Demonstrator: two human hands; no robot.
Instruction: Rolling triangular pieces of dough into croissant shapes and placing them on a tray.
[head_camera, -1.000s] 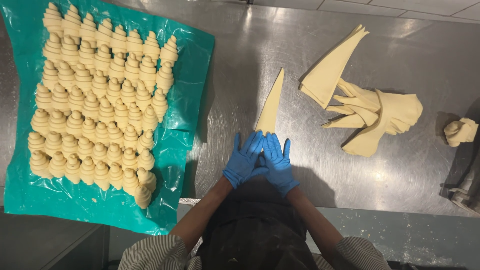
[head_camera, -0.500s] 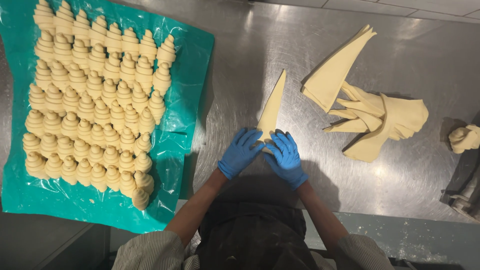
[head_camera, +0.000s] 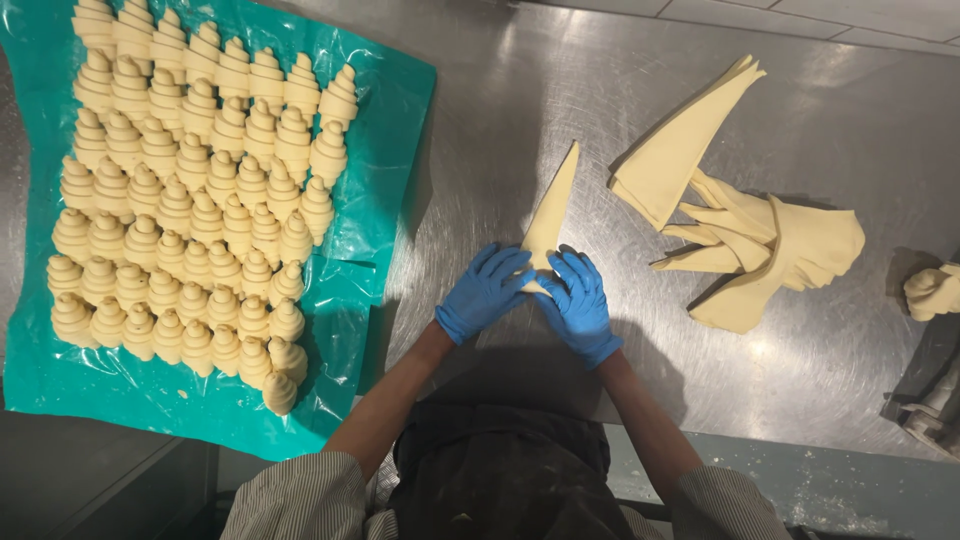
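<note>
Both hands, in blue gloves, are lying side by side at the centre of the frame on a steel worktop (head_camera: 480, 150), pressing on the wide near end of a long dough triangle (head_camera: 553, 212) whose tip is pointing toward the top of the frame. The left hand (head_camera: 483, 292) is resting with its fingers spread flat and angled toward the right, its grip wide and flat, fingertips touching the lower left edge of the dough. The right hand (head_camera: 578, 304) is mirroring it just beside, fingers spread and angled toward the left, its grip likewise flat and wide, covering the lower right corner of the triangle; neither hand is closing around the dough, and whether the base is already curling under the fingers cannot be told. To the right of the triangle, well apart from the hands, a loose heap of cut dough triangles (head_camera: 740, 220) is lying fanned across the steel. At the far right edge a small rolled dough piece (head_camera: 932, 290) is sitting by itself. Filling the left part of the frame, a teal plastic sheet (head_camera: 385, 130) is carrying many rows of shaped raw croissants (head_camera: 190, 200), packed touching one another.
</note>
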